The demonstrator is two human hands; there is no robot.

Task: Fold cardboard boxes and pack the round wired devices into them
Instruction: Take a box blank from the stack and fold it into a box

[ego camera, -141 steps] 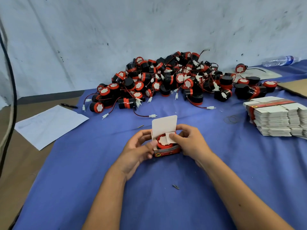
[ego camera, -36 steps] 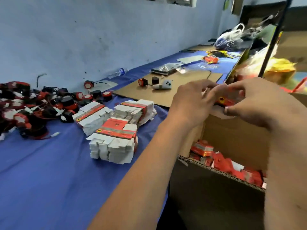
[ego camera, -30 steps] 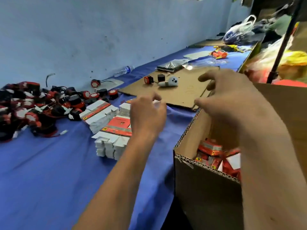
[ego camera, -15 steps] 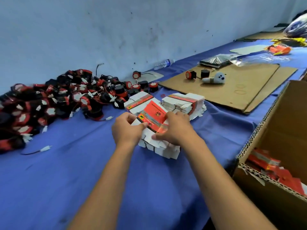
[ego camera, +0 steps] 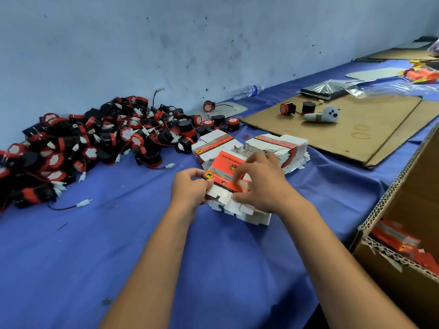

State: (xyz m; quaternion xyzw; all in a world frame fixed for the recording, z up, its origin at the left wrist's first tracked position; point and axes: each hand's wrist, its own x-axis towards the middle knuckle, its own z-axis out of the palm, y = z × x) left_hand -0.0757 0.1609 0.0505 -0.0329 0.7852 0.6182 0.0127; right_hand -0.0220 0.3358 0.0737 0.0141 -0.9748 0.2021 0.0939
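Observation:
A flat red-and-white box blank (ego camera: 225, 169) lies tilted on top of the nearest stack of flat blanks (ego camera: 240, 210). My left hand (ego camera: 190, 188) pinches its left edge. My right hand (ego camera: 261, 184) grips its right side with curled fingers. Two more stacks of blanks (ego camera: 278, 148) sit just behind. A big pile of round black-and-red wired devices (ego camera: 95, 141) covers the blue table at the left, along the wall.
An open brown carton (ego camera: 403, 210) with packed red boxes (ego camera: 399, 241) inside stands at the right edge. Flat cardboard sheets (ego camera: 356, 124) lie at the back right with two devices and a white object. A water bottle (ego camera: 247, 91) lies by the wall.
A packed box went into the carton at the right. Both hands then came back to the nearest stack and took hold of its top blank, which is now lifted slightly.

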